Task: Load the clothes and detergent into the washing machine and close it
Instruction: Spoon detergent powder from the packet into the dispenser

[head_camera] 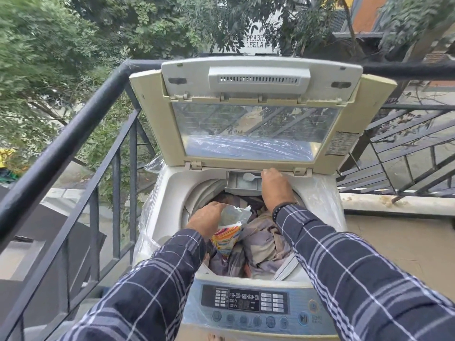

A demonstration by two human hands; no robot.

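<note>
The right hand (275, 185) pinches a spoon (248, 176) over the detergent drawer (234, 186) while the left hand (204, 217) grips the packet (227, 236), so a careless tilt may spill powder onto the clothes (263, 242).

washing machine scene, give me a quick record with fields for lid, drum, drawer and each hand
lid: open, standing up at the back
drum: clothes piled inside
detergent drawer: open at the rear rim
left hand: holds detergent packet above the clothes
right hand: holds white spoon over the drawer
stage: detergent being added, lid not yet closed
</note>
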